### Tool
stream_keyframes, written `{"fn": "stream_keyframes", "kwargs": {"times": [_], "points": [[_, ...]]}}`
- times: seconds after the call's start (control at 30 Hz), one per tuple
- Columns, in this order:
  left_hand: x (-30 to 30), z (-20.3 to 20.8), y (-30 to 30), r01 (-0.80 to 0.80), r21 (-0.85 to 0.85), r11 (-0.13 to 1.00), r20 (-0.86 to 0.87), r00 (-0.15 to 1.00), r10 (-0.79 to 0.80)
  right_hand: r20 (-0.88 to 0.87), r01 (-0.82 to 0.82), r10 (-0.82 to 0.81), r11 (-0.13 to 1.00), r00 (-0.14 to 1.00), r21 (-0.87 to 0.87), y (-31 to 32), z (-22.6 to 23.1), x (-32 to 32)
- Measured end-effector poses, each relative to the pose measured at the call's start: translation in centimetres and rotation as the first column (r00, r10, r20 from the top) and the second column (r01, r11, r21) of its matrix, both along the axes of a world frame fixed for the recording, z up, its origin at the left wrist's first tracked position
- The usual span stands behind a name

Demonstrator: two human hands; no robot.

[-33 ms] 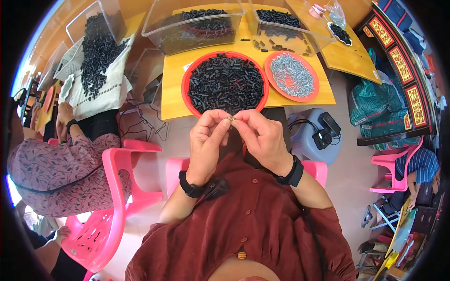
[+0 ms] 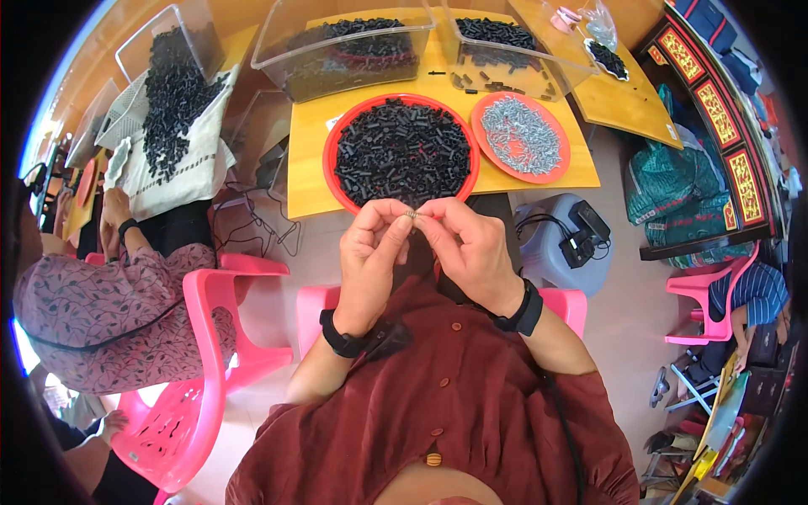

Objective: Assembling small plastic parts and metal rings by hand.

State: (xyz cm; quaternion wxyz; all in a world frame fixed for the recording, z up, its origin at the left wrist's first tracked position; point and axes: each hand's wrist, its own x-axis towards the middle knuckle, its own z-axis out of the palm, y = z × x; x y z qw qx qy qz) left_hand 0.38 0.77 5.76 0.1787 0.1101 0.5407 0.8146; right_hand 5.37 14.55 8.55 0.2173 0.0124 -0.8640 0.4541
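The fingertips of the left hand [image 2: 370, 252] and right hand [image 2: 471, 248] pinch together one small metal screw [image 2: 411, 215], held close at 6 o'clock of the red tray [image 2: 337, 181] of black parts, probably for easy reach.

left hand [image 2: 370, 252]: no change to tell; it is in the same place, with its fingertips pinched at the same spot
right hand [image 2: 471, 248]: no change; same pose, thumb and forefinger meeting the left hand's
small part [image 2: 411, 215]: no shift; it sits between the fingertips of both hands as before
red tray [image 2: 402, 151]: the black pieces lie as they did
orange plate [image 2: 520, 137]: the silver screws lie as they did
neighbour [image 2: 109, 295]: same posture on the pink chair [image 2: 202, 370]
overall: the two pictures differ only in size
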Motion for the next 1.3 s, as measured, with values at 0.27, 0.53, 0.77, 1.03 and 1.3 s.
{"fn": "stream_keyframes", "kwargs": {"times": [0.27,0.53,0.77,1.03,1.3], "points": [[0.3,0.1,-0.1,-0.066,-0.209,0.976,-0.232,0.973,0.016,0.054,0.039,-0.032,0.989,0.998,-0.142,-0.3,0.2,0.8],[0.4,0.5,0.2,-0.275,-0.357,0.893,-0.564,0.825,0.029,0.034,0.028,-0.023,0.984,0.999,-0.174,0.0,-0.5,1.0],[0.0,0.1,-0.4,-0.206,-0.446,0.871,-0.506,0.861,-0.056,0.091,0.073,-0.056,0.978,0.994,-0.197,0.0,-0.2,1.0],[0.1,-0.1,-0.4,0.077,-0.220,0.972,-0.079,0.992,-0.097,0.042,0.090,-0.086,0.990,0.995,-0.105,-0.7,-0.6,1.0],[0.5,-0.6,0.1,0.178,0.080,0.981,0.227,0.955,-0.192,-0.129,0.148,-0.149,0.989,0.980,-0.019,-1.0,-1.8,1.0]]}}
